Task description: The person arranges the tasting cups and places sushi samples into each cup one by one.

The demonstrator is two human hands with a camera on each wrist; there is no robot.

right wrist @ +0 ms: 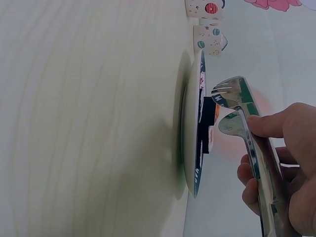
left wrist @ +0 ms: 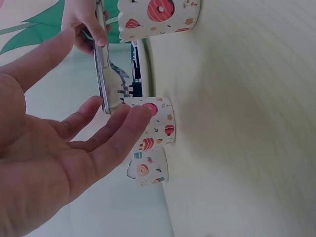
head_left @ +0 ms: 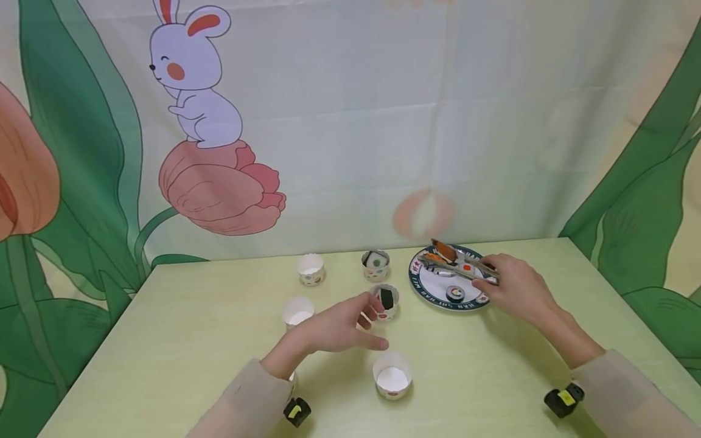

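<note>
My right hand (head_left: 517, 286) grips metal serving tongs (right wrist: 266, 182) over a patterned plate (head_left: 420, 293). The fork-shaped and spoon-shaped tips stand apart close to the sushi, with nothing visible between them in the right wrist view. On the plate are a small round sushi roll (head_left: 455, 294), a piece with an orange topping (head_left: 445, 250) and a white piece with a red-orange centre (head_left: 467, 267). My left hand (head_left: 339, 325) hovers empty, fingers loosely spread, beside a paper cup (left wrist: 163, 121) holding a dark seaweed-wrapped piece (head_left: 386, 298). Another cup (head_left: 376, 275) behind it holds a roll with a green centre.
An empty paper cup (head_left: 392, 377) stands nearest on the table. Two more cups, one at the back (head_left: 311, 271) and one partly behind my left hand (head_left: 298, 310), stand to the left. My left sleeve mostly hides another. A printed curtain (head_left: 339, 152) hangs behind the table.
</note>
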